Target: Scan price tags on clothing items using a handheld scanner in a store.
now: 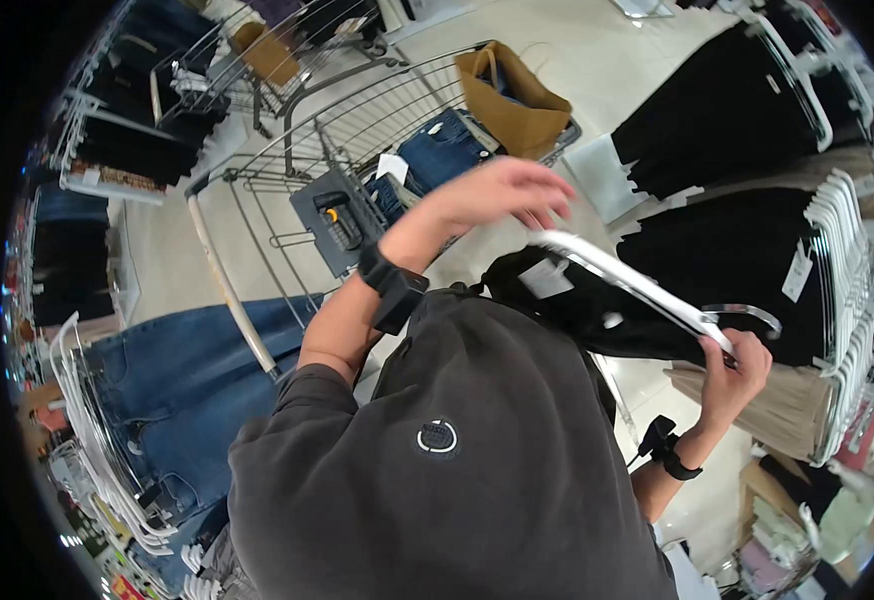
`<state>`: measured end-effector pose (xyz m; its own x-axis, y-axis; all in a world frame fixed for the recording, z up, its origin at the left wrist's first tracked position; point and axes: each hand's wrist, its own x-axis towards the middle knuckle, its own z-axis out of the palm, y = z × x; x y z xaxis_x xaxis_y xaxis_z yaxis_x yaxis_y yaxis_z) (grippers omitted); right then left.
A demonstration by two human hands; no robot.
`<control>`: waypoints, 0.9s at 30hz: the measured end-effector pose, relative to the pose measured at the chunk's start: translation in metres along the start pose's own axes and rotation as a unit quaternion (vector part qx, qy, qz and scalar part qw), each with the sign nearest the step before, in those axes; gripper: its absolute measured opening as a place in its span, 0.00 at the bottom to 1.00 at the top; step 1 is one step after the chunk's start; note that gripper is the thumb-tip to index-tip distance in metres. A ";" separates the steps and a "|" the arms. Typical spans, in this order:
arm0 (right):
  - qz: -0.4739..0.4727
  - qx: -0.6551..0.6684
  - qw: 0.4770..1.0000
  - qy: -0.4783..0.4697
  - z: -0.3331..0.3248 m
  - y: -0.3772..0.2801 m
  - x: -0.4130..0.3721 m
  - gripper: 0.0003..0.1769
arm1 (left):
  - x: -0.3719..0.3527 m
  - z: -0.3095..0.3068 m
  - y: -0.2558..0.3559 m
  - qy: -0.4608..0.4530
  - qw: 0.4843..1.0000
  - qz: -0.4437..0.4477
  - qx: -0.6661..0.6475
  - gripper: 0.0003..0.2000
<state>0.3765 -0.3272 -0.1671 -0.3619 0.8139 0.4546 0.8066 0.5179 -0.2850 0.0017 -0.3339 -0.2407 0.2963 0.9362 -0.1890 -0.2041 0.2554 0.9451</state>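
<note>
A white hanger (637, 285) slants across in front of my chest, its metal hook near the lower right end. My right hand (737, 372) pinches it at that end. Black trousers or a similar black garment (577, 312) lie along the hanger, with a white tag (547, 278) on them. Just above the hanger's upper left end is my left hand (507, 192), slightly blurred, its fingers apart and nothing visible in them.
Beyond my left arm stands a wire shopping cart (307, 140) with folded jeans (442, 150) and a brown bag (512, 100). Black garments (717, 270) hang on a rack at the right. Blue jeans (197, 400) hang on another at the left.
</note>
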 end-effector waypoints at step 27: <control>0.275 -0.099 0.940 0.177 -0.015 -0.085 -0.020 0.13 | -0.151 -0.202 -0.246 0.621 0.628 -0.303 0.359 0.55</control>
<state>0.3221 -0.3918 -0.1388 0.2857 0.7869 0.5470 0.9095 -0.0428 -0.4134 -0.1816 -0.4894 -0.4985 -0.9297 0.3004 -0.2133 0.2002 0.8979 0.3920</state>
